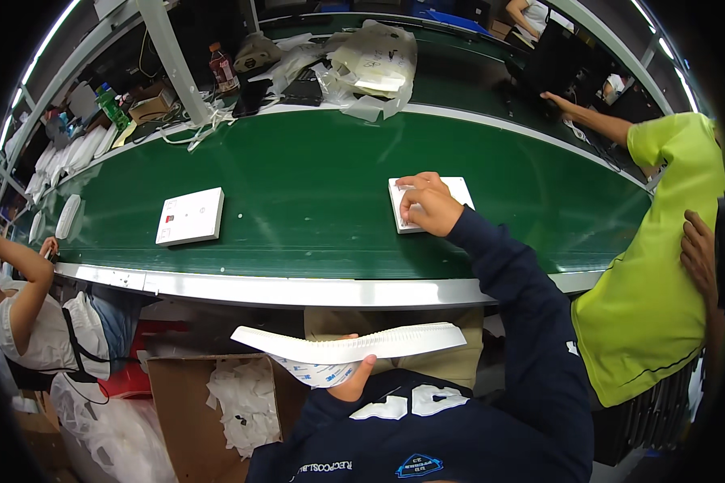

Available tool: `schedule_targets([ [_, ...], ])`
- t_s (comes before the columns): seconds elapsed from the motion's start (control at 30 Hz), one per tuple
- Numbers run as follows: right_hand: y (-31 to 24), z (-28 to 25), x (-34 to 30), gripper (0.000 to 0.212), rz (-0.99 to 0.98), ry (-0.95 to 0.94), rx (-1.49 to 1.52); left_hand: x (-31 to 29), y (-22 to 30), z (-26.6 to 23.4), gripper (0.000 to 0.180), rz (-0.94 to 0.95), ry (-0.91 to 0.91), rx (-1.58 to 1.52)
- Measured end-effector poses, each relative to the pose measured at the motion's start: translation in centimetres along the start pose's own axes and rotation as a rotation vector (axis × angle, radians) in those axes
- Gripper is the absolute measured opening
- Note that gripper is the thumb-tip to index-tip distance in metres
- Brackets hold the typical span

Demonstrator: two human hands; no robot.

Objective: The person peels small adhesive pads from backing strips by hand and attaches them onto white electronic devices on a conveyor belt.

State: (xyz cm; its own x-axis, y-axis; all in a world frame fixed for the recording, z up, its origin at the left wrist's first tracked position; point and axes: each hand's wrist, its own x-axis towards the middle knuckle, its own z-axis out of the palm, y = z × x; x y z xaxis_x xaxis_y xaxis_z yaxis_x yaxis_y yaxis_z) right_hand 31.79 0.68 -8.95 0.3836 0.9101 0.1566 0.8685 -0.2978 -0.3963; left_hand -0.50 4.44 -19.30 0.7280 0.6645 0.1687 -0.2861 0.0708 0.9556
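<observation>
In my left hand (pixel 352 388) is a long, bent white strip of adhesive tabs (pixel 354 344) with a notched upper edge, held between thumb and fingers over my lap. Blue print shows on its hanging underside. My right hand (pixel 431 205) lies over a flat white plastic device (pixel 457 190) on the green belt. Its fingers are curled down against the device's face, closed; anything pinched at the tips is too small or hidden to make out. Further left on the belt lies a similar white device (pixel 192 216) with a small red spot near its left edge.
A metal rail (pixel 298 291) edges the belt (pixel 314 193) in front of me. An open cardboard box (pixel 184 423) with crumpled white paper stands below left. People work on both sides, one in a yellow-green shirt (pixel 652 266). Plastic bags (pixel 374 60) lie beyond the belt.
</observation>
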Motion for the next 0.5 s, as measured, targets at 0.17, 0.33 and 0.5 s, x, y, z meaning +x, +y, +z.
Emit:
schedule_targets([
  [0.17, -1.2, -0.5, 1.0, 0.002, -0.034, -0.041, -0.07, 0.0, 0.3, 0.1, 0.044, 0.031, 0.009, 0.01],
  [0.33, -2.1, 0.1, 1.7, 0.004, -0.045, -0.041, -0.163, -0.2, 0.0, 0.0, 0.046, 0.019, 0.017, 0.018],
  [0.5, -2.7, 1.4, 1.1, 0.007, -0.074, 0.08, -0.163, -0.3, -0.2, -0.2, 0.049, -0.042, 0.019, 0.018],
])
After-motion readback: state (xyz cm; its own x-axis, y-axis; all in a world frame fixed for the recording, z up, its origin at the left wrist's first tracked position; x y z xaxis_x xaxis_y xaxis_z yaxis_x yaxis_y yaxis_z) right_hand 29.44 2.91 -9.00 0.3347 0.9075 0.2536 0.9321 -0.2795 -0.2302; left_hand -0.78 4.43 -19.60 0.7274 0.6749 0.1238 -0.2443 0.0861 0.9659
